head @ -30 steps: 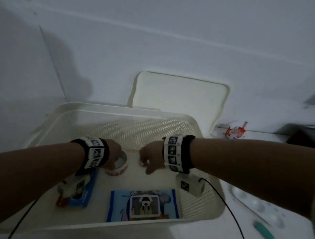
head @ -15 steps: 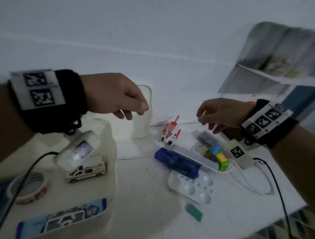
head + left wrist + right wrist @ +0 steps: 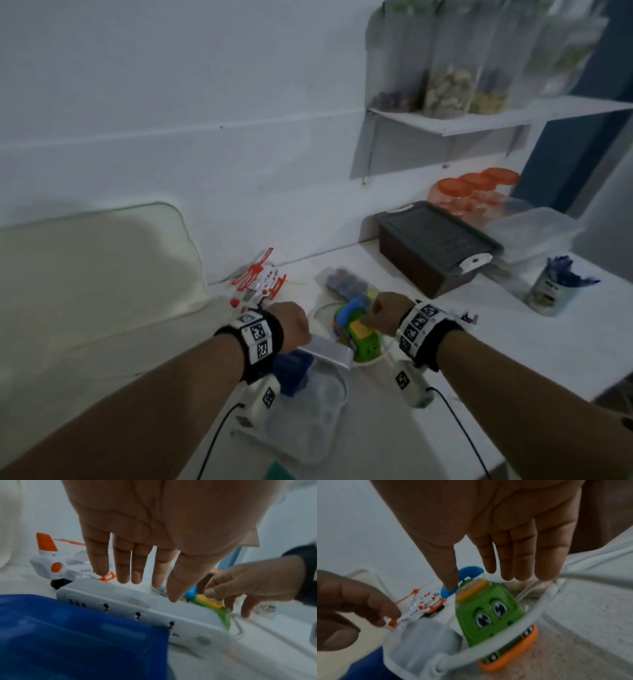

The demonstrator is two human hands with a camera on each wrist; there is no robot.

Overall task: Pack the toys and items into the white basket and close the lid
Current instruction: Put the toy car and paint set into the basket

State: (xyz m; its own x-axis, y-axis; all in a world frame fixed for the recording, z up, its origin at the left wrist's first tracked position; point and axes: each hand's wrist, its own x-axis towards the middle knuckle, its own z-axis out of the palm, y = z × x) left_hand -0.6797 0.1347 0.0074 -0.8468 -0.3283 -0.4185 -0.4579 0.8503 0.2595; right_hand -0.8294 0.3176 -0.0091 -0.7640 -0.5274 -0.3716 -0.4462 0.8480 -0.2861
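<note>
In the head view the white basket (image 3: 102, 339) is a blurred cream shape at the left, with its lid (image 3: 96, 260) leaning on the wall behind. My left hand (image 3: 291, 329) hovers flat, fingers straight, over a white power strip (image 3: 137, 609) beside a blue box (image 3: 77, 635). A white-and-orange toy helicopter (image 3: 258, 281) stands just beyond. My right hand (image 3: 481, 580) reaches down over a green toy truck (image 3: 488, 615), thumb and fingertips (image 3: 513, 574) straddling its yellow top; no firm grip shows. A white cable (image 3: 505, 642) loops across the truck.
A paint palette (image 3: 308, 421) and a teal eraser (image 3: 277, 474) lie near me. A paint set (image 3: 346, 282) sits behind the truck. Farther right stand a dark lidded box (image 3: 435, 250), clear tubs (image 3: 534, 233), orange-lidded jars (image 3: 472, 186) and a tin (image 3: 551, 291).
Both hands have come out of the basket and swung right to the items on the table. They have dropped down onto the power strip and the green truck.
</note>
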